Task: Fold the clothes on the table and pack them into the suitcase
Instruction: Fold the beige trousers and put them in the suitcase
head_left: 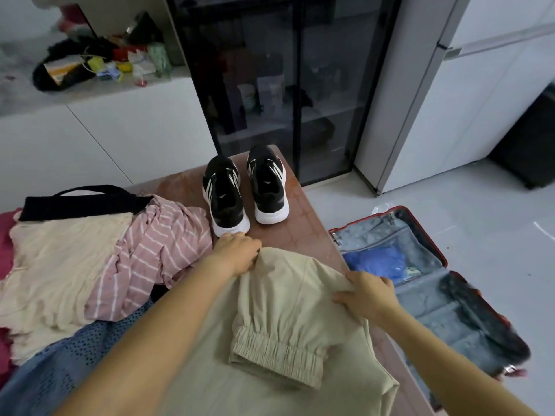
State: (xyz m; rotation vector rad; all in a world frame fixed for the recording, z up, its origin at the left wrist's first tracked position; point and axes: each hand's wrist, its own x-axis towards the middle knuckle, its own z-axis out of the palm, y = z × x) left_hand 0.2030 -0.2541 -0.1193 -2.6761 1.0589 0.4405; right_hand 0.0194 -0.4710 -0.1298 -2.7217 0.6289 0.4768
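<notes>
Beside an open red-rimmed suitcase (369, 232) on the floor, a person leans over a brown table (303, 223) with beige trousers (285, 310) doubled over, elastic cuff on top. The left hand (237, 253) grips the fold's corner away from the suitcase, fingers curled into the cloth; the right hand (365, 297) pinches the fold's edge nearest the suitcase. Inside the grey-lined suitcase, a blue garment (378, 264) lies in the far half, and something dark (480, 319), too blurred to name, lies in the near half. On the tabletop farther from the suitcase, a pink striped shirt (156, 250), a cream garment (60, 265) and a blue eyelet piece (60, 364) lie heaped. Black sneakers (225, 199) stand level with the suitcase's far end.
</notes>
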